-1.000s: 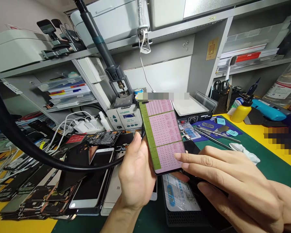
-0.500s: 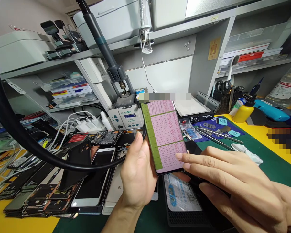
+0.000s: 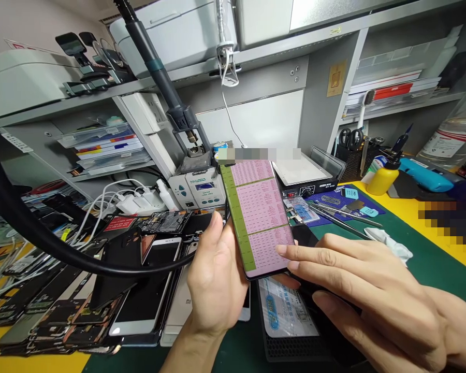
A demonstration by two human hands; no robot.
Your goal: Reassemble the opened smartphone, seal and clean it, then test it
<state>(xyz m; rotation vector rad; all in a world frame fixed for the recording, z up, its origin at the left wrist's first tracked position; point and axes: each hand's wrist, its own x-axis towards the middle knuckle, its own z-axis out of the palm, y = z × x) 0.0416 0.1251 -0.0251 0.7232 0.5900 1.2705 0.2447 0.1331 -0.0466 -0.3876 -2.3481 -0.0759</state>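
A smartphone [image 3: 262, 207], its lit screen full of a pink and olive-green table, is tilted up in front of me. My left hand [image 3: 219, 274] is closed around its lower part from the left, thumb along the edge and fingertips showing beneath. At the phone's lower right corner is my right hand [image 3: 373, 290], fingers stretched out, with a fingertip at the screen. Nothing shows in the right hand. Below it lies a dark object too shadowed to name, beside a white card with blue print [image 3: 285, 308].
Piled phones and phone parts [image 3: 62, 316] cover the left side. A thick black hose [image 3: 112, 267] curves across them. Behind stand a hot-air station [image 3: 205, 189] and a flat heating plate [image 3: 306, 168]. Tweezers [image 3: 345, 215], a crumpled white wipe [image 3: 388, 243] and a yellow bottle [image 3: 382, 176] sit right.
The whole view has shifted slightly, so the surroundings appear a little further left. My hands and the phone keep nearly the same pose, and the screen shows the same table.
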